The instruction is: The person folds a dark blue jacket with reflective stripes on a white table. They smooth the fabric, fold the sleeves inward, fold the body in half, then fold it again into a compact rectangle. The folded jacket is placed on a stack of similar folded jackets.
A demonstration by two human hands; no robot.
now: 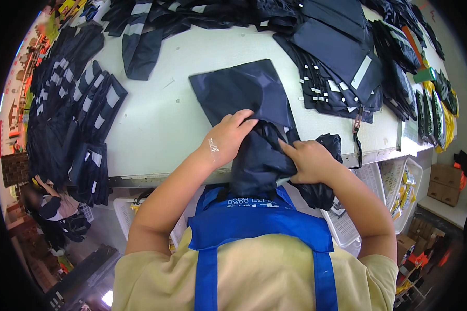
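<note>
A flat, dark square of smooth black fabric (244, 90) lies on the white table in front of me. Below it, a crumpled black fabric bundle (262, 160) hangs over the table's front edge against my apron. Where the two meet, my left hand (236, 132) has its fingers closed on the black fabric. On the bundle's right side, my right hand (308, 159) grips the fabric, its thumb and index finger at a fold; the other fingertips are partly hidden. More bunched black cloth (319, 194) hangs just beyond my right wrist.
Black garments with grey stripes (98, 98) are heaped at the left. Flat black pieces with white labels (337, 62) are stacked at the far right. White plastic baskets (407, 199) stand below the table's edge (140, 180). Another person (52, 202) is at the lower left.
</note>
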